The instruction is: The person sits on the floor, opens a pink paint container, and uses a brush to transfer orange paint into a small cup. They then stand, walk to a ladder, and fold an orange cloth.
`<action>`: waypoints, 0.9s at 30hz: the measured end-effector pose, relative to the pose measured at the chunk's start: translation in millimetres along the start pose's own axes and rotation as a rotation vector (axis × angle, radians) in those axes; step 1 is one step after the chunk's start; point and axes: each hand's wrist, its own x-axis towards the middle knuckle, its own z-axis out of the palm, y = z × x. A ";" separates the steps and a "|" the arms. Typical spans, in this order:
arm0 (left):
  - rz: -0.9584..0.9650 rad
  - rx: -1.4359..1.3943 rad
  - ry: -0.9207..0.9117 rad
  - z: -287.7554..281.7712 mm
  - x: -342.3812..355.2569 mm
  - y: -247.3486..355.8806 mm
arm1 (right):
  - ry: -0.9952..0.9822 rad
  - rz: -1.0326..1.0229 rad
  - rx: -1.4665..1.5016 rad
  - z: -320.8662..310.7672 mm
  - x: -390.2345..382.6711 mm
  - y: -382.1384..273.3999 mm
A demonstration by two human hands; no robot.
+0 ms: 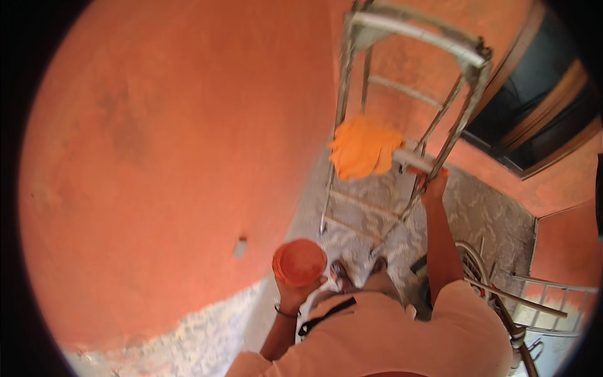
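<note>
From my feet as clock centre: at 12, the ladder (pixel 418 36), its left half blocked by the cloth (pixel 364 147); above this, an open gap crossed by a rear rung (pixel 405 93). At 10, the wall (pixel 188 157) bars my fingers. At 2, free floor (pixel 493 191). From 3 to 4, the bike (pixel 511 328) obstructs. At 9, the tub (pixel 300 262) occupies my left hand (pixel 295 295).

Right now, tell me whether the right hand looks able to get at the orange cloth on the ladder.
Probably yes: the right hand is close by, seemingly gripping the ladder's side rail, and the orange cloth sits uncovered. It would likely need to release the rail and pass around it.
</note>
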 end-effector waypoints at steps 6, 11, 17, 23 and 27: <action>0.131 0.060 -0.094 19.2 31.8 21.2 | 0.176 -0.168 -0.172 -29.7 -12.5 10.5; 0.155 -0.007 -0.244 65.5 52.3 70.4 | 0.260 -0.216 -0.356 -80.8 -60.1 14.0; 0.127 -0.084 -0.307 109.2 74.6 86.3 | 0.124 -0.094 -0.893 -128.7 -119.2 6.0; 0.173 -0.168 -0.472 161.2 84.0 96.6 | 0.015 -0.222 -0.934 -315.0 -98.6 150.8; 0.163 -0.132 -0.370 153.5 70.6 91.4 | 0.578 0.246 -0.141 -202.3 -129.1 52.3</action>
